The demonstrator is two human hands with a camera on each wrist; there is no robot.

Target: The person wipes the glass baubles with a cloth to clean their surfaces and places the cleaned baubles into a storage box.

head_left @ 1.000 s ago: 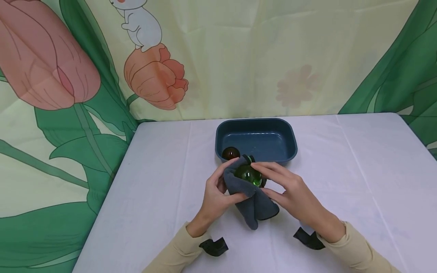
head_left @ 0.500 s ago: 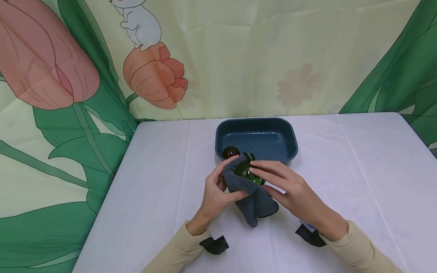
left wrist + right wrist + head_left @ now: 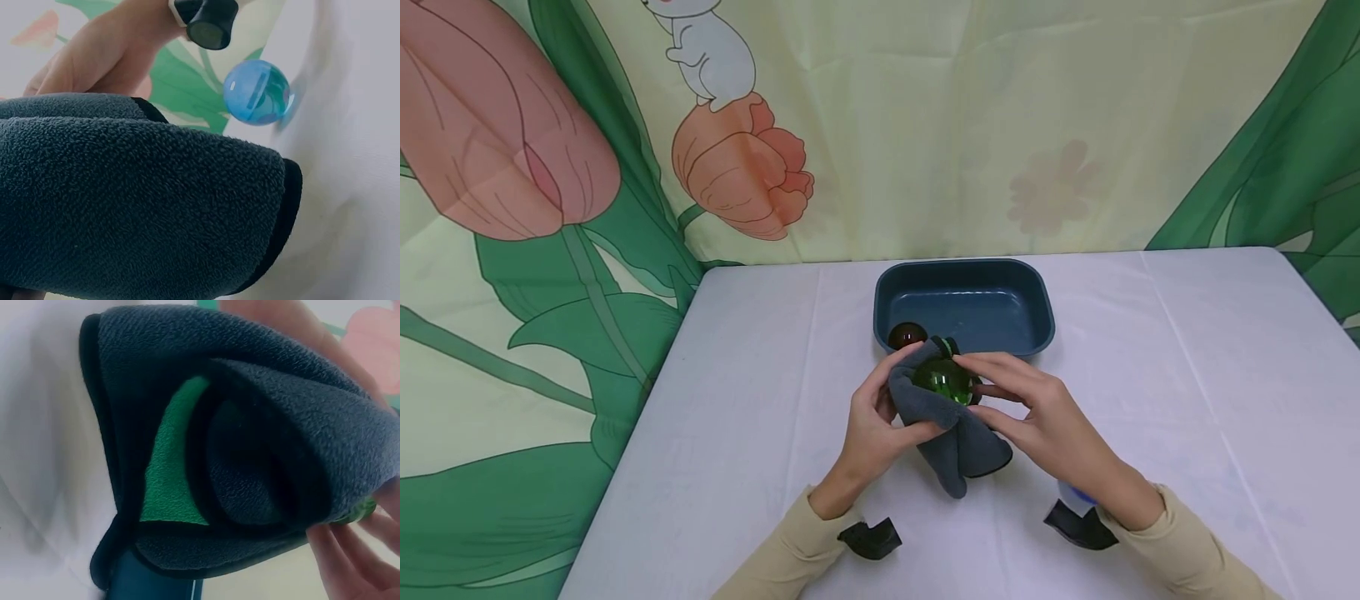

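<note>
A grey cloth (image 3: 966, 454) with dark edging wraps partly round a green glass ball (image 3: 940, 379). My left hand (image 3: 880, 433) grips the cloth and ball from the left, thumb across the front. From the right, my right hand (image 3: 1048, 417) holds the ball's exposed side with its fingertips and thumb. The cloth (image 3: 144, 212) fills much of the left wrist view. In the right wrist view, folds of the cloth (image 3: 262, 469) show a green inner side (image 3: 172, 469) and hide most of the green ball (image 3: 361, 510).
Just beyond my hands stands a dark blue tray (image 3: 977, 312), with a dark reddish-brown ball (image 3: 907, 335) in its near left corner. A clear blue ball (image 3: 256, 92) lies on the white tabletop (image 3: 1165, 400), mostly under my right wrist in the head view. A printed curtain (image 3: 925, 133) hangs behind.
My right fingers first slide over the top of the green ball, then back towards its right side, leaving more of it showing. The left hand, cloth and tray stay almost still.
</note>
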